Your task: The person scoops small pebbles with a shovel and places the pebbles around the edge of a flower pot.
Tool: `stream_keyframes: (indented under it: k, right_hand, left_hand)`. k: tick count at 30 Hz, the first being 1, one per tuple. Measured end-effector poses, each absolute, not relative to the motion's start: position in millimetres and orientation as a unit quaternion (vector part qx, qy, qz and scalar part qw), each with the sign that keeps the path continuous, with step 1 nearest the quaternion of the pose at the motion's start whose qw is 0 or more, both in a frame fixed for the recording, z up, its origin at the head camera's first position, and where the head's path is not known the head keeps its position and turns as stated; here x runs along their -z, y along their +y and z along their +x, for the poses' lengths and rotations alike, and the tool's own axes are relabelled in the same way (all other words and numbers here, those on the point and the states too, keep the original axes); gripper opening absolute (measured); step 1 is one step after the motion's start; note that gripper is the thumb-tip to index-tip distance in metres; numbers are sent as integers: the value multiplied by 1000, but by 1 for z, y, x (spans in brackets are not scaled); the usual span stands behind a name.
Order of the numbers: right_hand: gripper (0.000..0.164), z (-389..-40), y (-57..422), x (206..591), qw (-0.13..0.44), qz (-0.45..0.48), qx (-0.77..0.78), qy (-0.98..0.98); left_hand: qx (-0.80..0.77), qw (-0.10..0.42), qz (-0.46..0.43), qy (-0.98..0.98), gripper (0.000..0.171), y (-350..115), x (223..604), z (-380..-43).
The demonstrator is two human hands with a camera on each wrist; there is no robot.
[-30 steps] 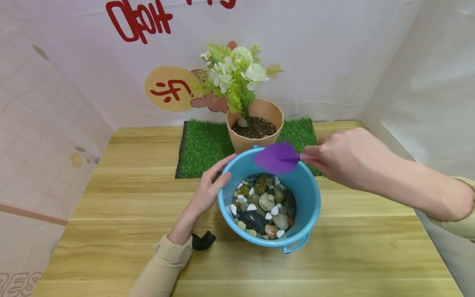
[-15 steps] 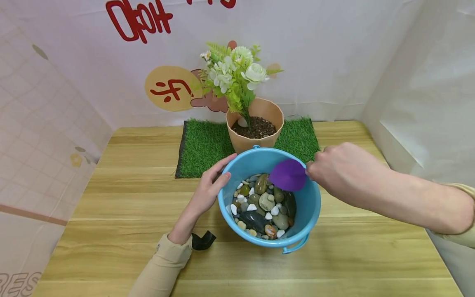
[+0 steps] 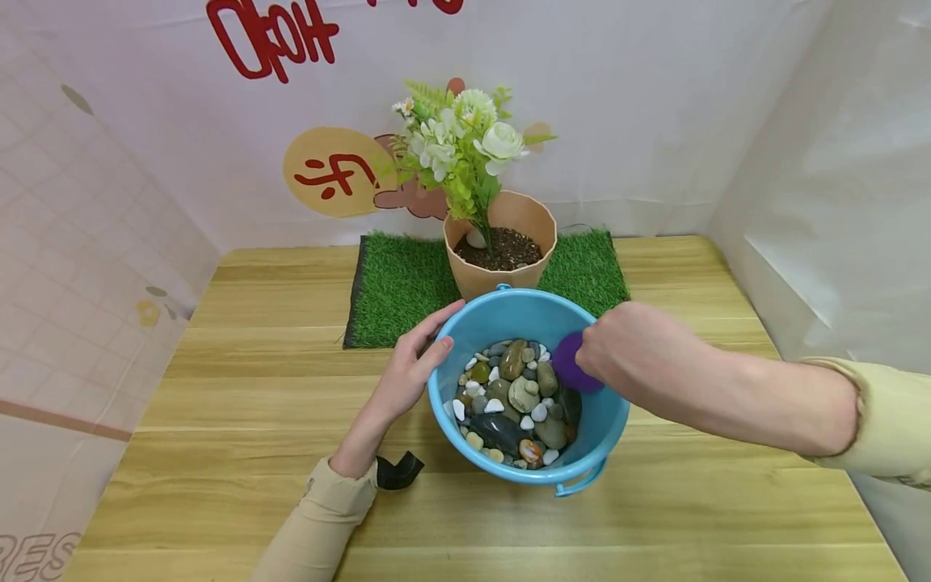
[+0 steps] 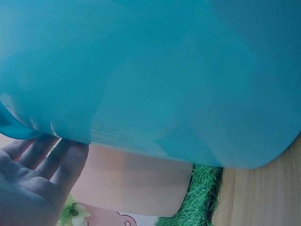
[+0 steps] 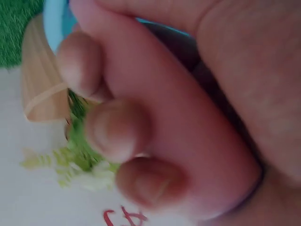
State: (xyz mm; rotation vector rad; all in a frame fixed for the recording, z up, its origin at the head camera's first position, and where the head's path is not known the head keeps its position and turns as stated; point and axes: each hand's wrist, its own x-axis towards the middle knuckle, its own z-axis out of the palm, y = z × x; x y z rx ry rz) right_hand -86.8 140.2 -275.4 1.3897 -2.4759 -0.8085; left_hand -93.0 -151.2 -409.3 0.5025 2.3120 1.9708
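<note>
Closest in, beside the left cuff, a bent black piece shows above the wood-grain surface. Just past it stands a light-blue bucket, its handle hanging on the near right side. The left hand holds the bucket's rim at the left, thumb over the inside, fingers along the outside. Wet pebbles, mixed with small white stones, cover the bottom. At the right, the right hand is wrapped round the pink handle of a purple trowel, whose blade is inside the bucket near the right wall; whether it touches the pebbles I cannot tell. Beyond lies an artificial-grass mat bearing a peach flowerpot, with white flowers upright in its dark soil. Behind hangs a white backdrop with red lettering.
</note>
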Motion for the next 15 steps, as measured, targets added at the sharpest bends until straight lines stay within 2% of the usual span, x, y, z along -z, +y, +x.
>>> stream_keyframes:
  k: [15]
  right_hand:
    - [54, -115, 151, 283, 81, 543, 200, -812]
  left_hand:
    - [-644, 29, 165, 746, 52, -151, 411, -94]
